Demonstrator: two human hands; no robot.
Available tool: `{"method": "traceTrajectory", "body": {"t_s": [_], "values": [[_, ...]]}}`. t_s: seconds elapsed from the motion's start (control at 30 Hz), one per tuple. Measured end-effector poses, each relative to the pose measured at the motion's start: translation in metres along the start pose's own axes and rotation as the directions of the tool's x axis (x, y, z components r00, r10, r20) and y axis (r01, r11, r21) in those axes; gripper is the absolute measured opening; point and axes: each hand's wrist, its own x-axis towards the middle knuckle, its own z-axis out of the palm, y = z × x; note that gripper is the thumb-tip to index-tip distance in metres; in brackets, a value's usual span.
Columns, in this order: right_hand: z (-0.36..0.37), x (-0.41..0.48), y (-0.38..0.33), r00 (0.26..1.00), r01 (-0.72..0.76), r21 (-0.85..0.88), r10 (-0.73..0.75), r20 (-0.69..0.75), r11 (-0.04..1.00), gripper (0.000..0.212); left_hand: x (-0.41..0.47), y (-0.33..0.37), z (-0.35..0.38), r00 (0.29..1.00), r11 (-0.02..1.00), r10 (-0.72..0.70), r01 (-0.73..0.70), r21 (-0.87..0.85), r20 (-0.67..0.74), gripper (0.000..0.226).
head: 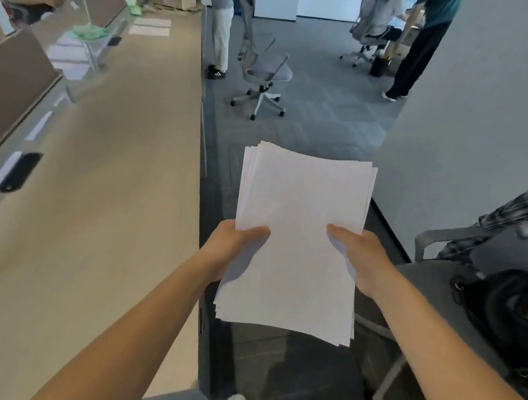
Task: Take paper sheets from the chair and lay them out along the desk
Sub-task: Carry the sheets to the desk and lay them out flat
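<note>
A stack of white paper sheets [303, 209] hangs over the grey floor in the aisle, to the right of the long beige desk [109, 161]. My left hand [232, 251] grips the stack's left edge, thumb on top. On the right edge my right hand [363, 259] holds it the same way. The grey chair [434, 278] stands at my right, with a black bag and a checked cloth on it. Two white sheets [150, 26] lie far down the desk.
Brown divider panels [11, 82] run along the desk's left side, with green cloth [89, 31] and more sheets beside them. An office chair [261, 68] stands in the aisle ahead. People stand and sit at the far end. A grey wall [486, 123] closes the right.
</note>
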Motion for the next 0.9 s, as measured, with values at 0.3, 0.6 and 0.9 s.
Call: {"method": "traceTrajectory", "body": {"t_s": [0.3,0.6,0.9], "values": [[-0.047,0.161,-0.07,0.991,0.014,-0.001,-0.014,-0.135,1.0,0.01,0.183,0.085,0.055,0.99,0.997,0.035,-0.044,0.063,0.134,0.018],[-0.097,0.37,-0.149,0.994,0.023,-0.009,-0.024,-0.104,1.0,0.005,0.373,0.158,0.123,0.997,0.982,0.072,-0.064,0.18,-0.038,0.02],[-0.061,0.578,-0.217,0.997,-0.001,-0.092,0.009,0.081,0.996,0.006,0.541,0.229,0.1,0.943,0.972,0.148,-0.084,0.218,-0.297,0.019]]}}
